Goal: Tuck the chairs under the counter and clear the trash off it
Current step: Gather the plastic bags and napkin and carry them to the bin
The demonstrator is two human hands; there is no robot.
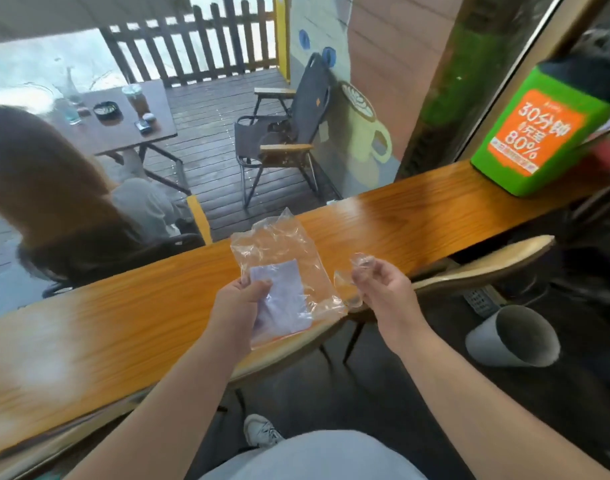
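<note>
While both forearms are reaching out over the wooden counter, the left hand is pinching a clear plastic bag with white paper inside, and the right hand is gripping a small crumpled clear wrapper just beside it.

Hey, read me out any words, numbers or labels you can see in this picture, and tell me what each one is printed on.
"30分钟": orange label on the green box at the counter's right end.
"80%": same label, lower down.
Small line between those two: too blurred to read.
Small strip under "80%": too blurred to read.
White paper inside the clear plastic bag in the left hand: no readable text.
Nothing else is readable.
</note>
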